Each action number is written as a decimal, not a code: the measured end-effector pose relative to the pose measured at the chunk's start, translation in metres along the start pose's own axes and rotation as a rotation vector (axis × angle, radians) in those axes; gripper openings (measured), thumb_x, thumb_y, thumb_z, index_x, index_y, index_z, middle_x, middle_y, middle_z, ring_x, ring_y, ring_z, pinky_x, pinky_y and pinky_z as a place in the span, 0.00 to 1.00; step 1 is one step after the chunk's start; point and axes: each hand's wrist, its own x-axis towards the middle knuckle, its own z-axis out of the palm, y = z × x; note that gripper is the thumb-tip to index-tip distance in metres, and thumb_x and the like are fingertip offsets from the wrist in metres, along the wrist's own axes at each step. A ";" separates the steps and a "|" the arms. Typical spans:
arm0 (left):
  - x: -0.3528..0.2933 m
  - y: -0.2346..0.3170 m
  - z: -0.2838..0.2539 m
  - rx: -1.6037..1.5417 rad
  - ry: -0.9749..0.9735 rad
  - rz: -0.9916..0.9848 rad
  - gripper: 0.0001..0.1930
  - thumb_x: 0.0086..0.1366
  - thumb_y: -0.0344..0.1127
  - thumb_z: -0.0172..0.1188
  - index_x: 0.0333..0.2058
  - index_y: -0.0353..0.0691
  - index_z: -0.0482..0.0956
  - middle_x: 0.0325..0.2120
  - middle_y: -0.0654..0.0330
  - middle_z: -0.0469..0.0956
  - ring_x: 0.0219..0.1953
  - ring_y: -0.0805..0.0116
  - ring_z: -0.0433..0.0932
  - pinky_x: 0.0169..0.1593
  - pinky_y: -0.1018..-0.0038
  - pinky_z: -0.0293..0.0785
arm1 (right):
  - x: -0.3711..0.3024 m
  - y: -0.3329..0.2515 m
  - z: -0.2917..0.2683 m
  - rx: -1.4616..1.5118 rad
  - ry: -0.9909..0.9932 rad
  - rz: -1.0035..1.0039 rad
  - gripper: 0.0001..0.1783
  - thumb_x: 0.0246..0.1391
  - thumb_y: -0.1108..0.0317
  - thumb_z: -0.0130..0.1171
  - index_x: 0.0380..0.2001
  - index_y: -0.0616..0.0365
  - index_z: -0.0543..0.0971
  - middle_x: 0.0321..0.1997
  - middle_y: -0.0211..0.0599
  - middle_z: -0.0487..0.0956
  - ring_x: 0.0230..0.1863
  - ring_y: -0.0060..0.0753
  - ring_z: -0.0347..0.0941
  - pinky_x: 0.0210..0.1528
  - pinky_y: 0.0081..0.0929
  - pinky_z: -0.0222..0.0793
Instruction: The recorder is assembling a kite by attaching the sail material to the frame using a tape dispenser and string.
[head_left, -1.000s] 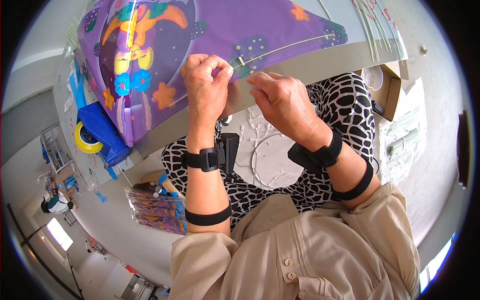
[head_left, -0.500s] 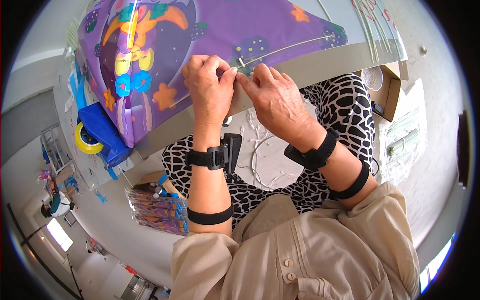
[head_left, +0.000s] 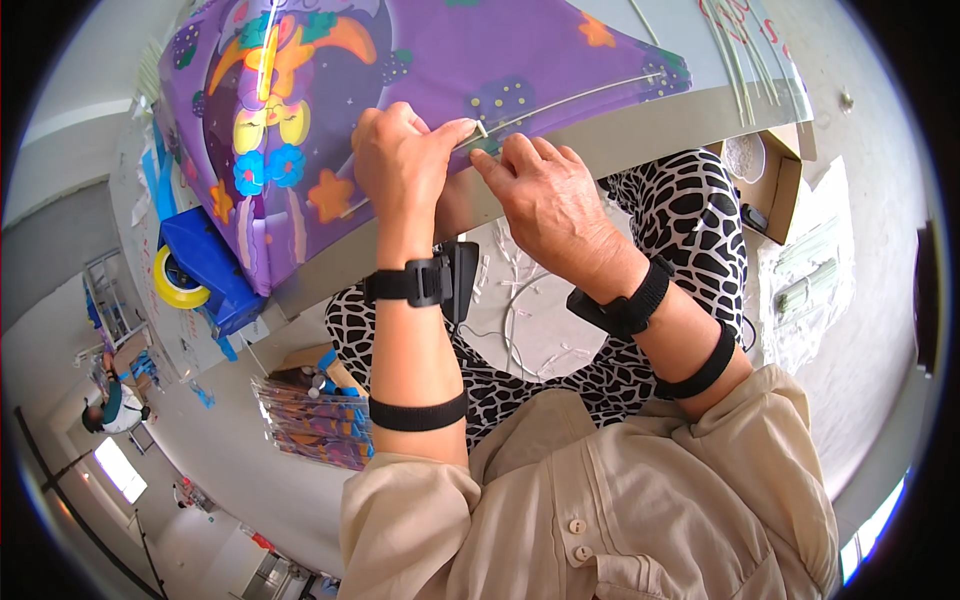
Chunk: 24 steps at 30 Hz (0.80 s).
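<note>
A purple printed sheet [head_left: 430,75] with cartoon shapes lies over the grey work surface [head_left: 640,135]. Along its near right edge runs a thin white rod [head_left: 570,97], with a small pale T-shaped end piece [head_left: 482,130]. My left hand [head_left: 400,160] has its thumb stretched out to that end piece, apart from its curled fingers. Just right of it, my right hand [head_left: 555,205] has its index fingertip on the sheet's near edge. Its other fingers are bent, and its thumb is hidden, so I cannot make out whether it pinches anything.
A blue tape dispenser [head_left: 205,265] stands at the left. Several pale rods [head_left: 745,60] lie at the far right, above an open cardboard box [head_left: 785,185]. White branching pieces [head_left: 525,290] lie between my knees. Packaged printed items [head_left: 315,425] are at lower left; another person [head_left: 120,405] is beyond.
My left hand has shifted slightly left and up, its thumb parting from the fingers and from my right index finger. The right hand has barely moved.
</note>
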 end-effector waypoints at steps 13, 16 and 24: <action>-0.044 -0.022 0.012 0.166 0.140 0.522 0.26 0.64 0.44 0.55 0.55 0.34 0.66 0.57 0.47 0.64 0.60 0.49 0.62 0.60 0.56 0.57 | 0.003 0.013 -0.001 0.163 -0.024 0.005 0.16 0.42 0.74 0.54 0.39 0.56 0.79 0.31 0.38 0.72 0.36 0.42 0.73 0.40 0.36 0.71; -0.065 -0.027 0.012 0.286 -0.023 0.508 0.33 0.66 0.48 0.51 0.63 0.35 0.55 0.65 0.49 0.55 0.68 0.50 0.50 0.67 0.50 0.44 | 0.006 0.032 -0.007 0.427 0.065 0.216 0.12 0.41 0.76 0.56 0.34 0.56 0.79 0.32 0.40 0.73 0.38 0.45 0.73 0.40 0.38 0.73; -0.071 -0.042 -0.002 0.092 0.061 0.351 0.29 0.63 0.34 0.56 0.60 0.30 0.59 0.62 0.42 0.58 0.64 0.45 0.56 0.66 0.58 0.54 | 0.002 0.128 -0.065 -0.058 0.325 0.717 0.12 0.42 0.70 0.60 0.34 0.57 0.80 0.39 0.41 0.77 0.42 0.47 0.73 0.44 0.39 0.70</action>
